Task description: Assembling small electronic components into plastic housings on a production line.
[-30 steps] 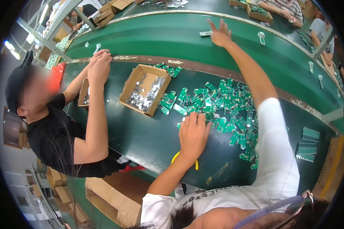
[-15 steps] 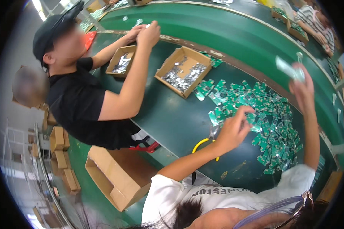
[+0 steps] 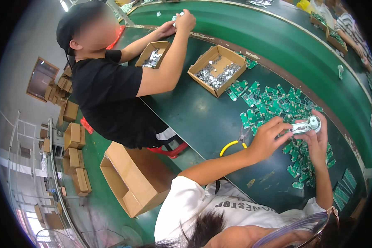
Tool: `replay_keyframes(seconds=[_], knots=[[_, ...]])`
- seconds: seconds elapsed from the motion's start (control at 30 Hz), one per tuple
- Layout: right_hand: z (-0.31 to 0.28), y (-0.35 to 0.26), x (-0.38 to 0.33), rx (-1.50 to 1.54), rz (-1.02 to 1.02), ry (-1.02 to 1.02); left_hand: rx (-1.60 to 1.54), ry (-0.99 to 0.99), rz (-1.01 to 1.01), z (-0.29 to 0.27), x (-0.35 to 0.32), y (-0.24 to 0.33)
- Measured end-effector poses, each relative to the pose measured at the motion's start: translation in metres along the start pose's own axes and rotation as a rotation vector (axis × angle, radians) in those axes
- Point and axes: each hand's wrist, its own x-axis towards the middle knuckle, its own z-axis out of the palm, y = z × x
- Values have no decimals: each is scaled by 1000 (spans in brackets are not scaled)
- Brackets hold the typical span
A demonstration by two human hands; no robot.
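Over the circuit boards, my right hand [image 3: 318, 142] is closed around a pale plastic casing [image 3: 304, 125], long with a rounded end and a small round part in it. The fingertips of my left hand [image 3: 268, 138] are pinched together at the casing's narrow end. Beneath both hands spreads a loose heap of small green circuit boards [image 3: 273, 103]. Pliers with yellow handles [image 3: 231, 146] lie on the dark green table just left of my left hand.
A cardboard tray of small metal parts [image 3: 219, 70] stands beyond the boards. At the left a person in black [image 3: 107, 95] handles small pieces beside another tray [image 3: 157, 53]. A green conveyor [image 3: 256, 41] runs behind, with a pale casing [image 3: 340, 71] on it. A large carton [image 3: 132, 177] stands on the floor.
My right hand has come back from over the conveyor with the casing, down above the boards. My left hand has moved right to meet it. The whole view has shifted slightly.
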Motion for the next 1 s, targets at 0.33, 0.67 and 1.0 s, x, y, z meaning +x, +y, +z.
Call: replay_keyframes(seconds=[0.33, 0.67, 1.0], knots=[[8, 4, -18, -674, -292, -120, 103, -213, -70, 8, -14, 3], [14, 5, -13, -773, -439, -74, -54, -221, -310, -10, 8, 8], [2, -1, -15, -648, -263, -7, -368, -283, -436, -5, 7, 11]])
